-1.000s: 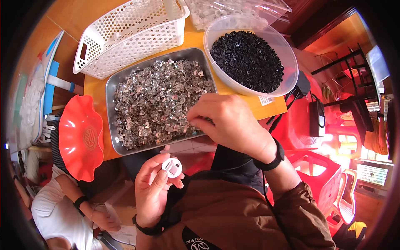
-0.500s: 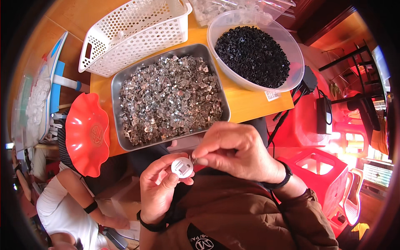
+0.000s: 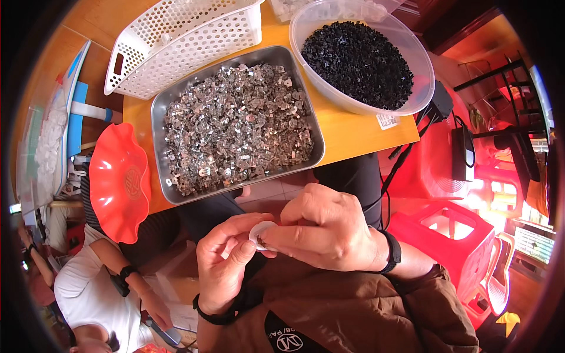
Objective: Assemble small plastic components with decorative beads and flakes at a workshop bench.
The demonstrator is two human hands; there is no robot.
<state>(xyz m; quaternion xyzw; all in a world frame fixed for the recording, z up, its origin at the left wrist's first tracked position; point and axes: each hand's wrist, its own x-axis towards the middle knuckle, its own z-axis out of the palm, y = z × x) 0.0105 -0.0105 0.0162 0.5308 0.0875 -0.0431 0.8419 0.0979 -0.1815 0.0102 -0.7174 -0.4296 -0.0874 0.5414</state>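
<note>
A small round white plastic part (image 3: 263, 228) is gripped between the thumb and fingers of my left hand (image 3: 226, 253), below the metal tray. My right hand (image 3: 329, 235) reaches in from the right, its fingertips pinched against the face of the white part. A tiny metal piece shows at those fingertips, partly hidden by them. Just beyond both hands, a steel tray (image 3: 323, 147) on the table holds a heap of small shiny metal pieces (image 3: 241, 123).
A clear tub (image 3: 425, 97) of small black parts stands back right on the yellow table (image 3: 353, 138). A white perforated basket (image 3: 194, 56) is back left, a red scalloped dish (image 3: 120, 182) at the left edge. A co-worker (image 3: 94, 288) sits lower left; a red stool (image 3: 453, 247) stands right.
My right hand has moved left, bringing its fingertips and the metal piece onto the white part. The white part has tilted. The view has shifted slightly.
</note>
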